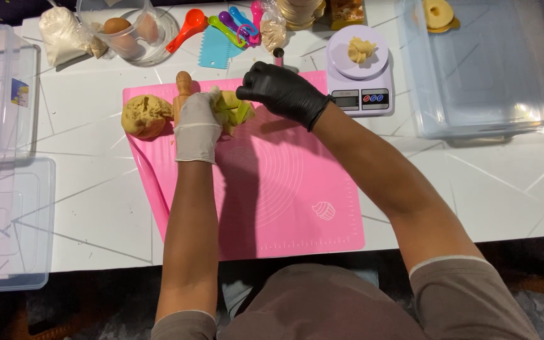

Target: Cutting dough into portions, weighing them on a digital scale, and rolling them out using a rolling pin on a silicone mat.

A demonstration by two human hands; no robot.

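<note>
My left hand (197, 126) steadies the dough piece (229, 106), my right hand (279, 90) grip pinching it; the rolling pin (183, 88) alongside could roll if nudged.

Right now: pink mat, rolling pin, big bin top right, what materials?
Pink mat: likely silicone, matte, printed rings, edge lies limp. Rolling pin: looks like wood, tan with a turned knob, mostly hidden by the left hand. Bin: clear rigid plastic, glossy, table visible through the walls.
</note>
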